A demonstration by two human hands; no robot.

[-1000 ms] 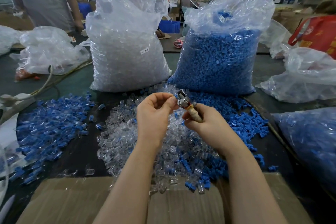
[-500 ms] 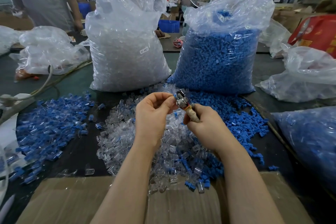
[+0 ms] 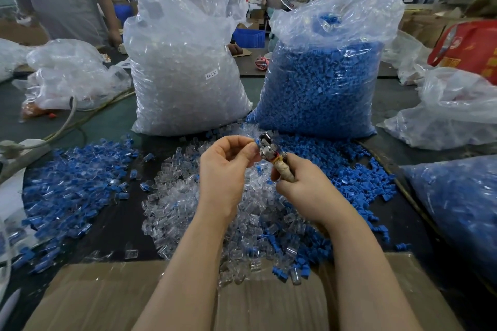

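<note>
A worker's right hand point(image 3: 309, 191) curls round the tape-wrapped handle of a small tool point(image 3: 279, 169), tilting its metal end up and toward the left hand point(image 3: 223, 169). The left thumb and forefinger pinch together against that metal end. Whether a small piece sits between the fingertips cannot be told. The tool is held up in the air between the two hands, above the table, probably so the worker can see the fit while pressing parts together.

Supplies lie within easy reach. A heap of clear caps point(image 3: 183, 196) spreads directly beneath both hands, and loose blue plugs point(image 3: 349, 169) lie just right of the right hand. A pile of blue-and-clear pieces point(image 3: 75, 177) sits well to the left. Beyond the hands stand a bag of clear caps point(image 3: 185, 75) and a bag of blue plugs point(image 3: 322, 83). Cardboard point(image 3: 107, 295) lies under the forearms.
</note>
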